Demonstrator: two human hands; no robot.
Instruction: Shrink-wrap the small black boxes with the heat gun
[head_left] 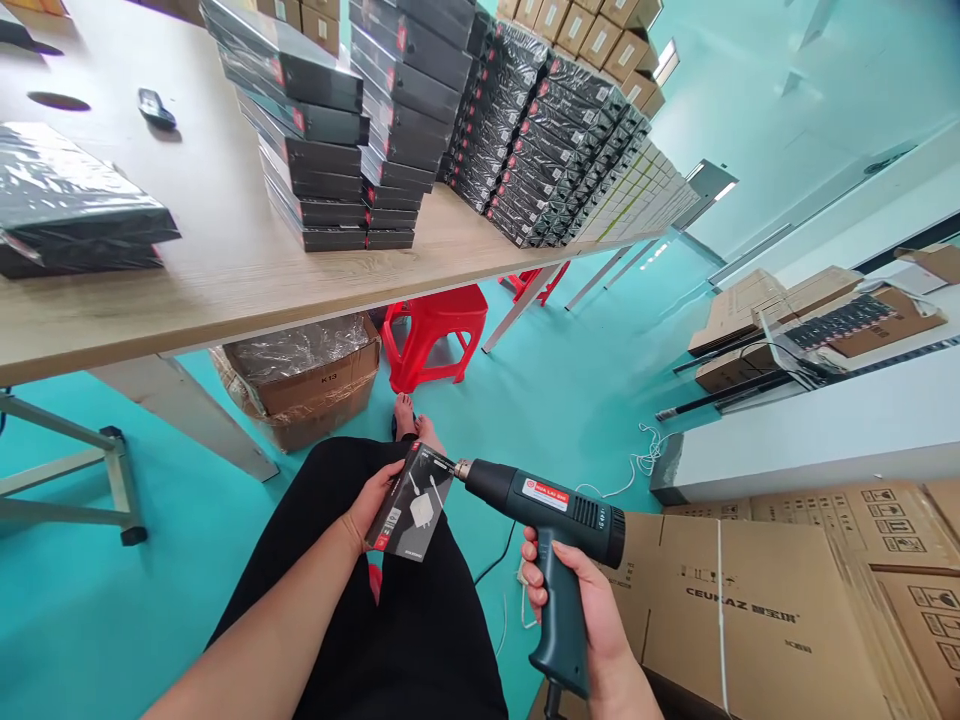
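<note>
My right hand point(581, 600) is closed round the grip of the dark green heat gun point(551, 510), its metal nozzle point(463, 468) pointing left and standing just at the upper right corner of the small black box point(411, 505); my left hand point(369, 505) clasps that box by its left edge, fingers curled behind, printed face tilted up towards me; the box is held over my lap, above the black trousers point(390, 600), with my feet point(416, 425) visible beyond on the teal floor point(570, 380). To do this step well, I judge, the nozzle should sweep along the wrapped edges and never dwell on one spot, and the left fingers should keep clear of the hot air; whether the gun is running I cannot tell. A thin cord point(495, 565) trails down beneath the gun. Outward: sealed cartons point(750, 600) stand at my right; a wooden table point(225, 270) ahead bears tall stacks of black boxes point(345, 120); beneath it stand an open carton lined with plastic point(307, 375) and a red stool point(431, 335); further flat cartons point(810, 320) lie on a white bench at far right.
</note>
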